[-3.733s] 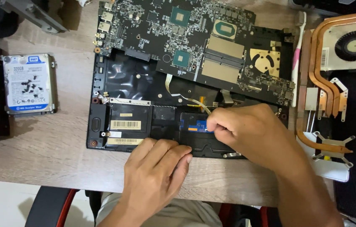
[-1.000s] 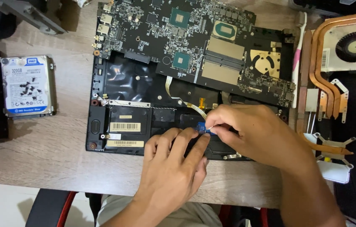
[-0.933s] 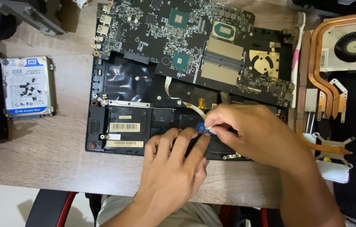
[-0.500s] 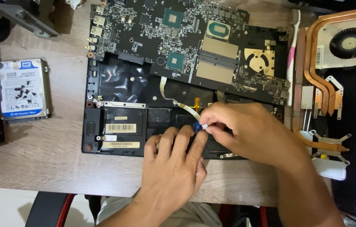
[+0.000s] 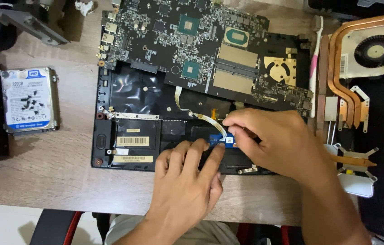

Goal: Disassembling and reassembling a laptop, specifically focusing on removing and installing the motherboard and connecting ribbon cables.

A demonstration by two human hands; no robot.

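An opened black laptop base (image 5: 106,140) lies on the wooden table with its green-black motherboard (image 5: 192,41) exposed. A flat white ribbon cable (image 5: 201,117) curves down to a blue tab (image 5: 227,140) near the front edge. My right hand (image 5: 273,140) pinches the ribbon's end at the blue tab between thumb and fingers. My left hand (image 5: 187,181) lies flat on the laptop's lower edge, fingertips pressing beside the tab. The connector under my fingers is hidden.
A hard drive (image 5: 28,100) with several small screws on top sits at the left. A copper heatpipe and fan assembly (image 5: 369,59) lies at the right on a dark mat, with a pink-handled toothbrush (image 5: 315,54) beside the motherboard. A metal bracket (image 5: 29,25) rests at top left.
My left hand slid up from the table edge onto the laptop's lower part, fingers now next to the blue tab. My right hand stayed pinching the ribbon end.
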